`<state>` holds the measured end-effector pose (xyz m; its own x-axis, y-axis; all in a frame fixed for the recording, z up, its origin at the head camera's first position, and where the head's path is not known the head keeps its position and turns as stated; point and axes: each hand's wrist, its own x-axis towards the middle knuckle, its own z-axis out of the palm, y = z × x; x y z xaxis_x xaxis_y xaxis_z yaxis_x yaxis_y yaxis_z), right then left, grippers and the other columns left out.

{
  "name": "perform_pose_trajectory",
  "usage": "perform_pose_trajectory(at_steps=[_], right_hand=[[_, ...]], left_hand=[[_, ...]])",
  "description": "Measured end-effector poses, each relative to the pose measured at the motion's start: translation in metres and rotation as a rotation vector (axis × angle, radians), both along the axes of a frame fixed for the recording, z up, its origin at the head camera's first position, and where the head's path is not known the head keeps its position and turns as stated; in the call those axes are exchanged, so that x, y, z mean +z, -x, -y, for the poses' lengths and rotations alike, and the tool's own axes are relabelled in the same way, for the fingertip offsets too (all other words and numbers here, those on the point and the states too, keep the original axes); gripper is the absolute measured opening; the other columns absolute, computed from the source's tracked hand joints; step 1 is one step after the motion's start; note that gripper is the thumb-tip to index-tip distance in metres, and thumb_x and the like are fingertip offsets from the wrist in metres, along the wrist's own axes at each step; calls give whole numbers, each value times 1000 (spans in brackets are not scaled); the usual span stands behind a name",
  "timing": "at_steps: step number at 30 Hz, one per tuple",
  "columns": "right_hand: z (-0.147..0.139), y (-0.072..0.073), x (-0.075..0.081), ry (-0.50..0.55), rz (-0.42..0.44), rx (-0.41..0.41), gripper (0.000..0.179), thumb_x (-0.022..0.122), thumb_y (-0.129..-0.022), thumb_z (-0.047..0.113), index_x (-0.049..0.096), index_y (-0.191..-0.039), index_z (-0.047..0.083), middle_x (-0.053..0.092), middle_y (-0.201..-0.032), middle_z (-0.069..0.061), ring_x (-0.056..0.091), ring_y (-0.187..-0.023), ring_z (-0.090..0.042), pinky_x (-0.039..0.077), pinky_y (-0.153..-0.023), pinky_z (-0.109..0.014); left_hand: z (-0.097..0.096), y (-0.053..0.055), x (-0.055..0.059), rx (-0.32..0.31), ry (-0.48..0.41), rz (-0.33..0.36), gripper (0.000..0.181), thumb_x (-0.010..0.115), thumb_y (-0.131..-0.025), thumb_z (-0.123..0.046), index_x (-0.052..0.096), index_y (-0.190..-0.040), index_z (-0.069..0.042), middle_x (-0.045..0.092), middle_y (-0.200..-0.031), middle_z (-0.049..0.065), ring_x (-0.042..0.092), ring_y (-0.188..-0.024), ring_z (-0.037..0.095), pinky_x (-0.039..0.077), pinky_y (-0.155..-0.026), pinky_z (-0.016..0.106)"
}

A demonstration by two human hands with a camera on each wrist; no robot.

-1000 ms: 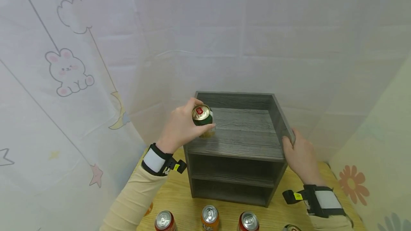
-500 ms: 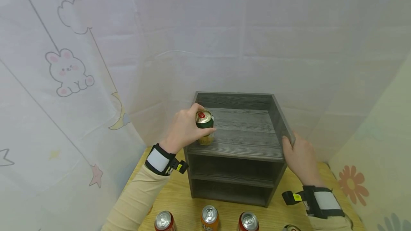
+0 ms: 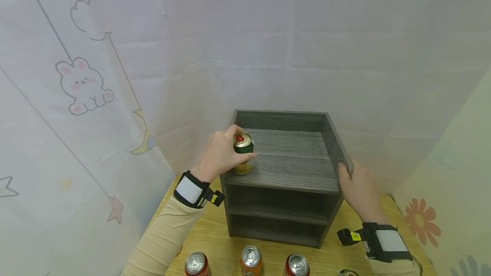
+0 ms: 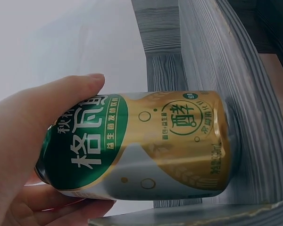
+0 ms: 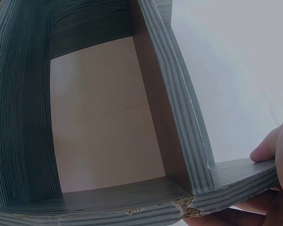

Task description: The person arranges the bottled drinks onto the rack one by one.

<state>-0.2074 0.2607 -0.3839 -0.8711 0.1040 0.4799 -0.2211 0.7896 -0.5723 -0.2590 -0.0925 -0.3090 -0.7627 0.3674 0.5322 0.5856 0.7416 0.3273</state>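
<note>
My left hand (image 3: 216,156) grips a green and gold drink can (image 3: 243,168) round its upper part. The can is upright on the left side of the top board of a small grey wood-grain shelf unit (image 3: 291,163), near its front edge. In the left wrist view the can's printed side (image 4: 165,146) shows, and its base meets the board. My right hand (image 3: 359,188) holds the upper edge of the unit's right side panel. The right wrist view shows that thumb (image 5: 264,149) on one face of the panel, with fingers curled beneath.
Two lower compartments (image 3: 276,199) of the unit face me. On the wooden table (image 3: 209,225) before it stand a red can (image 3: 196,263), an orange can (image 3: 251,259), another red can (image 3: 297,264) and a partly cut-off can (image 3: 348,272). Patterned cloth hangs behind and at the sides.
My left hand has come down and slightly toward me with the can, which has gone from above the top board onto it. The right hand stays on the side panel.
</note>
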Motion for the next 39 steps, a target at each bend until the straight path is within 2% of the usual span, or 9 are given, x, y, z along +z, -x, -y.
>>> perform_pose_trajectory(at_steps=[11, 15, 20, 27, 30, 34, 39], right_hand=[[-2, 1, 1, 2, -10, 4, 35, 40, -108, 23, 58, -115, -7, 40, -56, -4, 40, -45, -20, 35, -43, -34], [-3, 1, 0, -1, -13, -2, 32, 40, -108, 23, 57, -106, -5, 39, -56, -4, 38, -45, -19, 34, -44, -33], [-3, 0, -1, -21, -27, -13, 33, 41, -108, 22, 58, -106, -6, 40, -56, -4, 40, -46, -20, 34, -45, -34], [-4, 0, 1, -18, -9, -7, 39, 41, -108, 23, 57, -119, -10, 41, -57, -5, 43, -47, -21, 36, -47, -35], [-3, 0, 1, -10, -7, -6, 35, 40, -109, 24, 58, -111, -6, 41, -57, -5, 42, -46, -20, 37, -46, -35], [-3, -1, 1, -4, -21, -12, 29, 41, -108, 23, 52, -92, 1, 39, -57, -4, 40, -46, -20, 34, -44, -33], [-3, -2, 0, -7, -28, -17, 28, 42, -107, 22, 51, -89, 2, 41, -58, -5, 42, -47, -20, 35, -43, -33]], left_hand=[[4, 4, -1, 17, -19, 50, 64, 87, -80, -43, 60, -122, -1, 69, -95, 8, 67, -76, 15, 55, -62, 23], [5, 6, -1, 13, -33, 62, 67, 86, -81, -44, 60, -124, -1, 69, -94, 8, 67, -76, 15, 55, -63, 24], [7, 8, -2, 16, -50, 93, 67, 86, -81, -45, 60, -126, -1, 69, -94, 7, 66, -77, 14, 55, -64, 25], [6, 8, -2, 24, -51, 104, 67, 86, -81, -43, 59, -126, -1, 68, -98, 9, 66, -80, 17, 56, -65, 27], [5, 7, -1, 32, -42, 108, 67, 86, -81, -43, 59, -126, -1, 68, -100, 10, 66, -82, 18, 57, -66, 28], [4, 7, 1, 43, -29, 122, 70, 86, -81, -43, 58, -128, -1, 67, -103, 11, 65, -85, 20, 57, -68, 29], [3, 7, 1, 44, -27, 139, 73, 87, -81, -42, 55, -131, 0, 67, -106, 12, 66, -89, 22, 57, -70, 30]])
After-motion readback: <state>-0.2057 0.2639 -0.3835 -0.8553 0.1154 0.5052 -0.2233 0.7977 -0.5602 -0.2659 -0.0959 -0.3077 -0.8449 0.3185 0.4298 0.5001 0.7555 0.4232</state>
